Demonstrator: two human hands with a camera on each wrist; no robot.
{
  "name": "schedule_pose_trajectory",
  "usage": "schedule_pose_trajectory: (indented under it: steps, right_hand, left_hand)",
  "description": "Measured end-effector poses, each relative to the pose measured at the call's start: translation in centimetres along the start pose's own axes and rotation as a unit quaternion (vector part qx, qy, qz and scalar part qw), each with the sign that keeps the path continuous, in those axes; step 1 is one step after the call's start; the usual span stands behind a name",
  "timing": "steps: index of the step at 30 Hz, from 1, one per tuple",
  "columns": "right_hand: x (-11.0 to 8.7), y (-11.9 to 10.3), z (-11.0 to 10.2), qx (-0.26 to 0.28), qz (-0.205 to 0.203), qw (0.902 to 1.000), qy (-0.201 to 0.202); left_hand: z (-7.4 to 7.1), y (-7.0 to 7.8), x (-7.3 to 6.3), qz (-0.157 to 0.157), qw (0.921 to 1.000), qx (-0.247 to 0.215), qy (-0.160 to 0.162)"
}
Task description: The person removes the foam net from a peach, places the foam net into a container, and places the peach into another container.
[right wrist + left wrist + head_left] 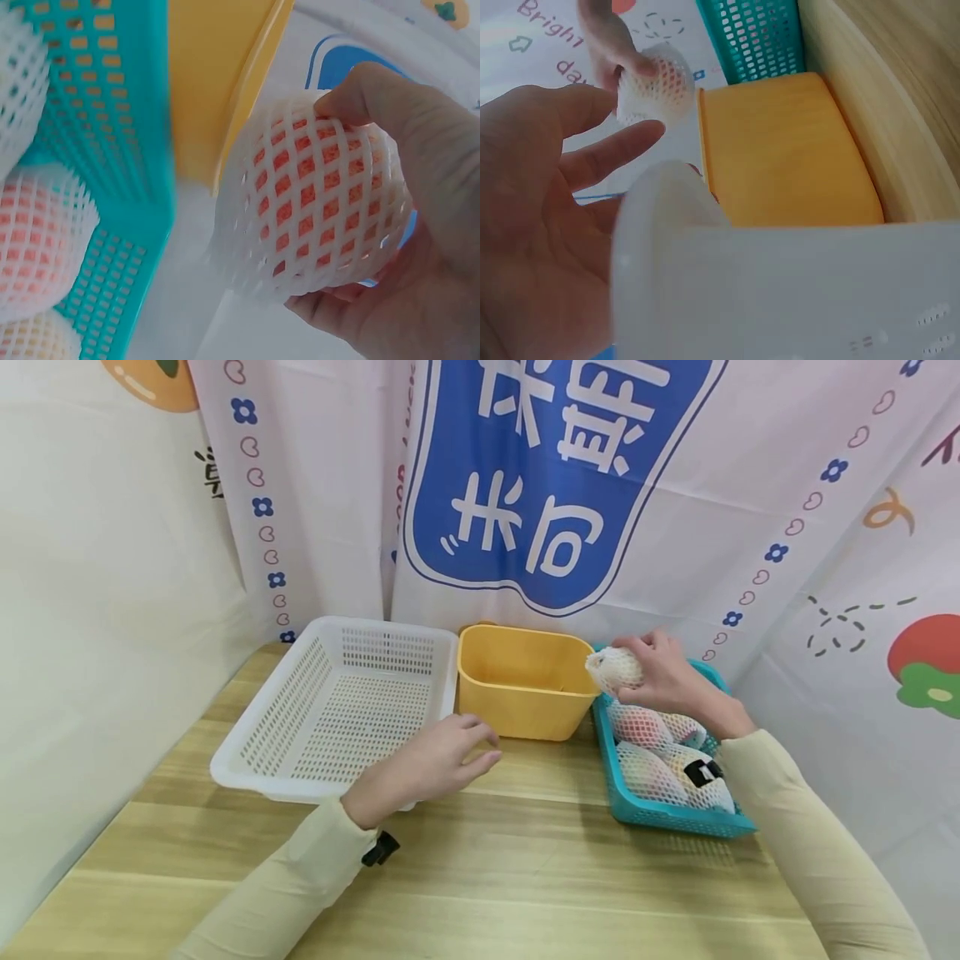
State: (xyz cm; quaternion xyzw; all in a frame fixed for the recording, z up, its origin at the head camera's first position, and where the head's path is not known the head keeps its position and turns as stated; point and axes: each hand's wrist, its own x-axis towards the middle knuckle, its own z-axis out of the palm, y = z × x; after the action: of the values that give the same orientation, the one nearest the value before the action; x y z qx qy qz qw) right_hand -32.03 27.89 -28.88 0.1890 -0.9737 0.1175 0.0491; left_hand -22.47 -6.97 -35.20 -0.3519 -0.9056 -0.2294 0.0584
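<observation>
Backdrop (322,485): printed cloth, 11 o'clock; all bearings taken from my grip, head view.
Table (525,877): wood-grain surface, 7 o'clock.
White basket (367,710): perforated, upright, 9 o'clock, farthest of three containers; its wall blocks much of my left wrist view.
Teal basket (667,817): upright, 5 o'clock; contains other netted fruits (648,777), partly hidden by my forearm.
Yellow bin (517,714): upright, 9 o'clock, between both baskets; its 3 o'clock rim is the nearest obstruction.
Left hand (442,756): 8 o'clock, near the white basket's rim; my thumb and fingers apart.
Right hand (660,672): my thumb and fingers clamped on the held fruit, covering its 3 o'clock side.
Held fruit (618,671): raised at the teal basket's 10 o'clock corner; reddish through white mesh; long axis runs 9 to 3 o'clock, narrow sleeve end pointing to 9, towards the bin; clearance from rim, cannot tell.
</observation>
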Motion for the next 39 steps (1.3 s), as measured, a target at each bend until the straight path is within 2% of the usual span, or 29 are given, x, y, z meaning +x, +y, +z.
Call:
schedule_pose_trajectory:
  steps: [4,8,14,18,25,31,34,39]
  right_hand:
    - [-0.8,-1.0,0.3,0.015,-0.017,0.9997,0.008]
    - [-1.3,-2.0,0.7,0.017,-0.041,0.9989,0.013]
    - [-2.4,-3.7,1.4,0.030,-0.077,0.9965,-0.006]
    - [-3.1,-4.8,2.2,0.044,-0.111,0.9928,-0.008]
    - [-4.4,-6.8,3.9,0.060,-0.155,0.9860,-0.010]
    - [-5.8,-8.2,6.0,0.069,-0.182,0.9804,-0.031]
    - [-6.4,-8.8,7.1,0.073,-0.194,0.9773,-0.044]
    - [-7.4,-9.5,8.5,0.076,-0.193,0.9749,-0.082]
  left_hand:
    - [0.4,1.2,-0.4,0.007,0.9996,-0.021,0.017]
    - [1.2,2.2,-0.8,0.032,0.9982,-0.031,0.041]
    - [3.1,3.0,-1.2,0.057,0.9937,-0.053,0.081]
    - [4.2,2.9,-1.5,0.081,0.9908,-0.054,0.094]
    - [4.8,2.5,-1.7,0.084,0.9849,-0.072,0.133]
    - [5.2,2.2,-2.4,0.113,0.9819,-0.078,0.131]
    - [5.4,2.1,-2.7,0.117,0.9797,-0.093,0.134]
    - [5.7,1.9,-3.4,0.132,0.9763,-0.099,0.141]
